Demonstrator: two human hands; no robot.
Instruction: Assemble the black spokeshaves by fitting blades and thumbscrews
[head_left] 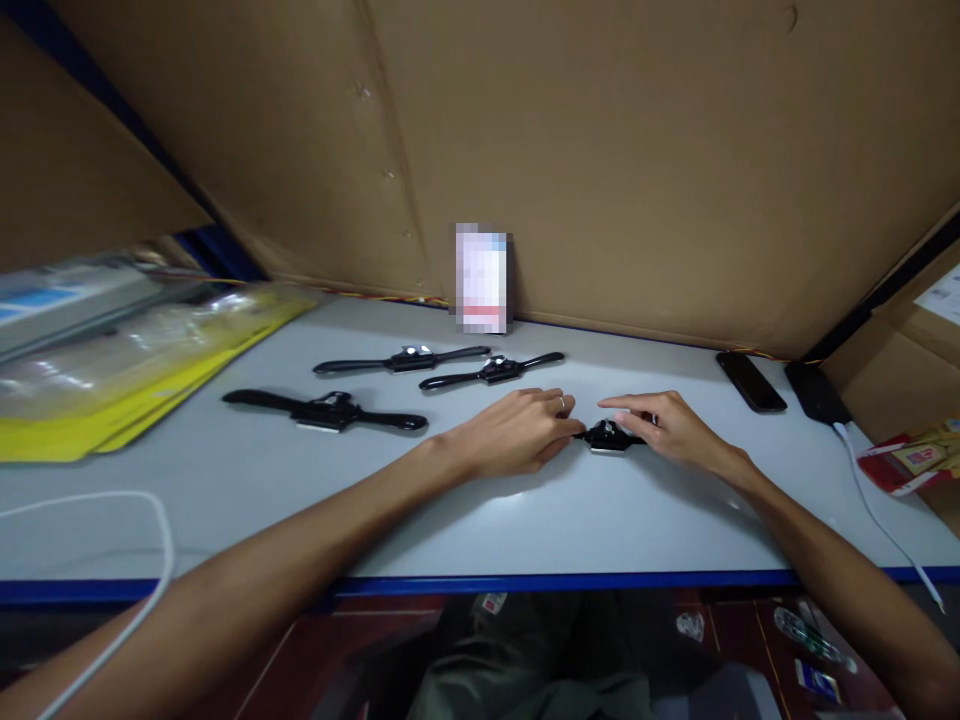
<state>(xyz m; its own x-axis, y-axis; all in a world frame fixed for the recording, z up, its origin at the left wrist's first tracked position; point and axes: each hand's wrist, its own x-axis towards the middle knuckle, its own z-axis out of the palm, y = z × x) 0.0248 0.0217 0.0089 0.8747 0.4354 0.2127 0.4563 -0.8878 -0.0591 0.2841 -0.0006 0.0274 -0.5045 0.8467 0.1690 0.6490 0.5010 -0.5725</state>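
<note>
A black spokeshave lies on the grey table between my hands, only its middle showing. My left hand covers and grips its left handle. My right hand covers its right handle, index finger stretched over the body. Three more black spokeshaves lie to the left: a large spokeshave nearest, a far spokeshave behind it, and another spokeshave just behind my left hand.
Yellow and clear plastic packaging is piled at the left. A blurred white card leans on the cardboard back wall. Two dark phones lie at the right, one with a white cable. Red packets sit at far right.
</note>
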